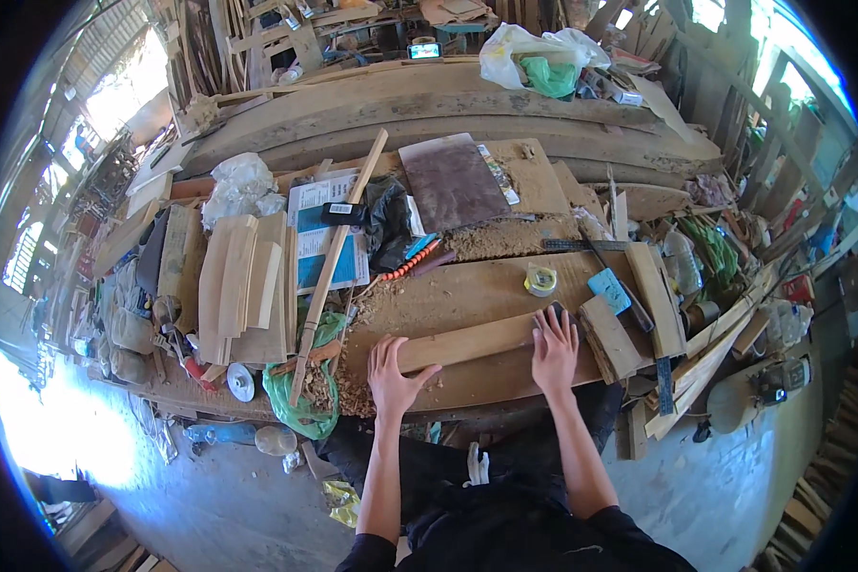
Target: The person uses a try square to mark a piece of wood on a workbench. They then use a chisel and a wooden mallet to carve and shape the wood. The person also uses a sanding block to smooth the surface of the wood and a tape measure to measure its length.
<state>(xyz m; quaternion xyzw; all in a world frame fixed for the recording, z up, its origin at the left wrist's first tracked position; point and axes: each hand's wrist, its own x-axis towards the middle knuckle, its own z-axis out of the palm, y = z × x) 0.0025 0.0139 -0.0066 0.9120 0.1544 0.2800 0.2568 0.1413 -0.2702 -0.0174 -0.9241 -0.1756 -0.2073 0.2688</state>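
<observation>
A pale wooden board (472, 342), long and slightly bowed, lies crosswise on the workbench in front of me. My left hand (397, 377) grips its left end, fingers curled over it and thumb stretched out along the near edge. At the other end, my right hand (554, 354) has its fingers laid over the wood. A small dark thing (556, 310) shows by those fingertips; its kind is unclear. Just beyond sits a roll of clear yellowish tape (541, 279). A short wood block (609, 337) rests beside my right hand, near a light blue sponge-like pad (609, 291).
Left of the board are wood shavings (357, 367), a green plastic bag (300, 405) and a long thin strip of wood (338, 253). Stacked boards (235, 276) stand farther left. A dark brown sheet (455, 181) lies behind, and a metal ruler (664, 385) hangs over the right edge.
</observation>
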